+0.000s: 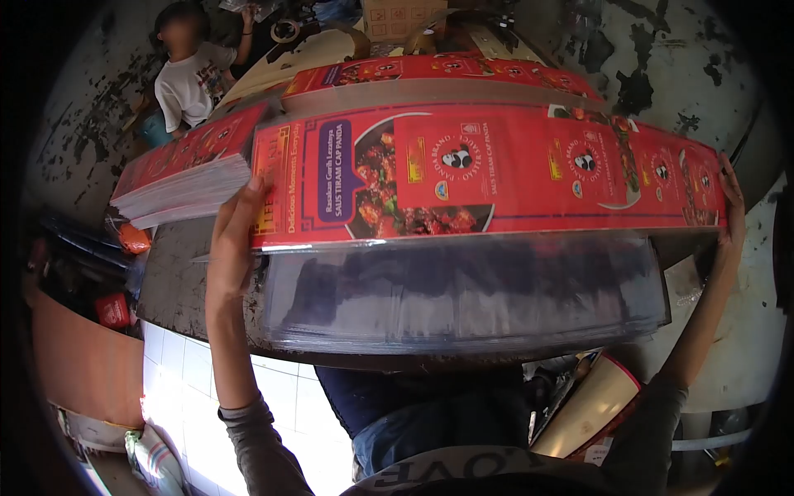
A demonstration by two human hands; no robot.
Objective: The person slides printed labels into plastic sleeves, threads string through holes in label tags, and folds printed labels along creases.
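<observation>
A long red printed sheet point(521, 198) with panda logos and food pictures stretches across the view between my two hands. My left hand point(236, 227) is closed on its left end, the thumb side at the edge. At the far right end, the fingers of my right hand point(729, 198) grip the other edge. Just below the sheet, nearer to me, lies a stack of clear plastic sleeves point(463, 298); the red sheet hides its far part. Whether the red sheet is inside a sleeve, I cannot tell.
Stacks of similar red sheets lie at the left point(186, 169) and behind point(331, 78) on the dark table point(178, 281). A person in a white shirt point(194, 87) is at the upper left. A cardboard box point(405, 18) stands at the back. A rolled sheet point(587, 405) leans below right.
</observation>
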